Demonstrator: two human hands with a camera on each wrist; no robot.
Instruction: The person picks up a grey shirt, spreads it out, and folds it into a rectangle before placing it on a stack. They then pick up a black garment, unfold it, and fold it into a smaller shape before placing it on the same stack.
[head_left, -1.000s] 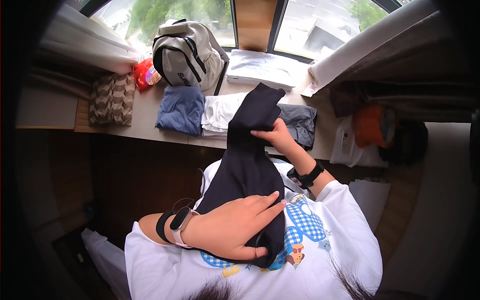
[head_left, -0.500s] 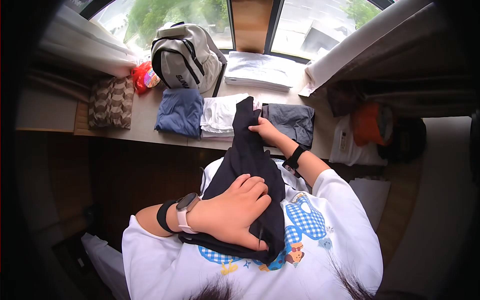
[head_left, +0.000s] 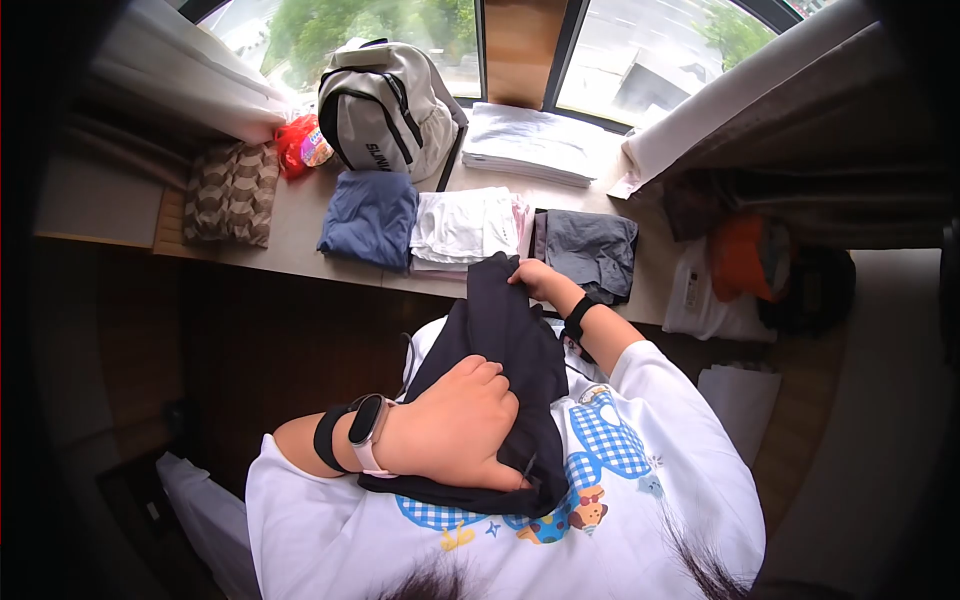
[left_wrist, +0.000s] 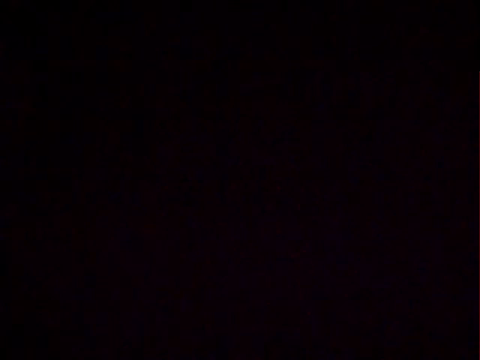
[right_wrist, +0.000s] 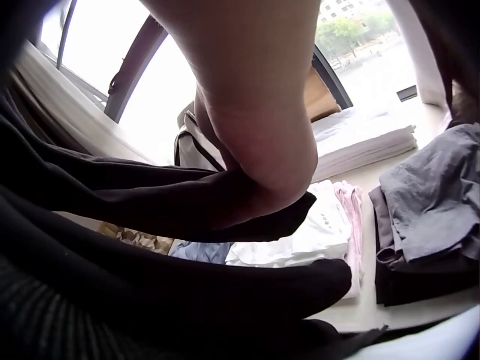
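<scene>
A black garment (head_left: pixel 492 330) lies gathered over the person's lap and front, its narrow upper end reaching toward the ledge. At that end the right hand (head_left: pixel 544 281) pinches the cloth along its right edge. The left hand (head_left: pixel 455 425) grips the lower part close to the body, fingers curled and thumb pressed into the fabric. In the right wrist view, layers of black cloth (right_wrist: pixel 150 259) hang below the right hand (right_wrist: pixel 259 157), with a ribbed patch at lower left. The left wrist view is black.
On the window ledge (head_left: pixel 300 245) sit folded blue cloth (head_left: pixel 368 220), white clothes (head_left: pixel 462 225), grey clothes (head_left: pixel 590 250) and a white stack (head_left: pixel 540 145). Behind them stand a backpack (head_left: pixel 385 115) and a red bag (head_left: pixel 297 145); a patterned cushion (head_left: pixel 232 195) lies left, an orange item (head_left: pixel 745 255) right.
The garment's upper end has come down toward the body, with the right hand moving down slightly beside it. The left hand's fingers have gone from extended to curled on the cloth.
</scene>
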